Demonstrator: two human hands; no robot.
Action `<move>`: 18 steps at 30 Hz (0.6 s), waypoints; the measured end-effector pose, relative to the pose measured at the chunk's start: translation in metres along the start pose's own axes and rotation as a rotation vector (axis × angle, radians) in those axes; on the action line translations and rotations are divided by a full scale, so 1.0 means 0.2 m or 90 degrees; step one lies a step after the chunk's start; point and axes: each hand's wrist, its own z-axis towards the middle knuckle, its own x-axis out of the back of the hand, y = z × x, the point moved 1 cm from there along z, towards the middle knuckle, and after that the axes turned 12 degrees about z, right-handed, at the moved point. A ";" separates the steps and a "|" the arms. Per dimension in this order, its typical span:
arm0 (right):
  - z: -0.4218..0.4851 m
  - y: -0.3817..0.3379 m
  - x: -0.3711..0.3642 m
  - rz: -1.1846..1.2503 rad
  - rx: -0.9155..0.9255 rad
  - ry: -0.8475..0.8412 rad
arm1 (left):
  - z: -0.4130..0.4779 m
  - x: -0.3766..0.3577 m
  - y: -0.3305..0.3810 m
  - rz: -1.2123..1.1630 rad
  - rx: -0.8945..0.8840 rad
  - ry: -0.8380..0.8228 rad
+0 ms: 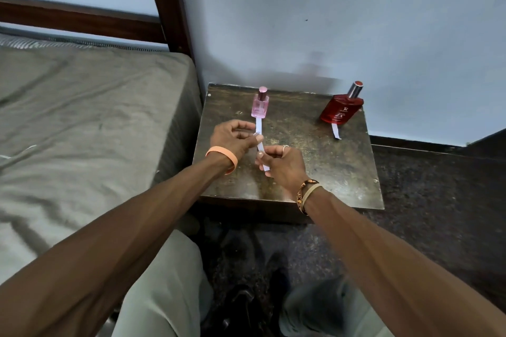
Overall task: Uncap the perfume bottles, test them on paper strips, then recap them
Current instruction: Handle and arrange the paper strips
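Note:
A small pink perfume bottle (260,107) with its pink cap on stands at the back left of the dark table (315,161). A red perfume bottle (342,109) with a silver and red cap stands at the back right. A white paper strip (259,126) runs from the pink bottle's base toward me. My left hand (232,139) pinches it near the middle with thumb and fingers. My right hand (284,167) pinches its near end. A second strip (335,131) lies in front of the red bottle, its far end at the bottle's base.
The table stands against a pale blue wall. A bed with a grey sheet (82,123) and a dark wooden post (167,3) is at the left. My knees (164,287) are below the table's front edge, over a dark speckled floor (438,200).

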 end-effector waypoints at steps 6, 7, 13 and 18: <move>-0.06 -0.08 0.37 -0.002 0.015 0.107 | -0.04 -0.37 0.22 -0.081 -0.018 -0.057; -0.07 -0.08 0.46 -0.001 0.019 0.130 | -0.04 -0.46 0.25 -0.071 -0.026 -0.073; -0.13 -0.06 0.85 0.066 -0.004 0.241 | -0.09 -0.89 0.35 0.041 -0.065 -0.109; -0.12 0.02 1.03 0.069 -0.018 0.323 | -0.11 -1.13 0.34 0.130 -0.081 -0.128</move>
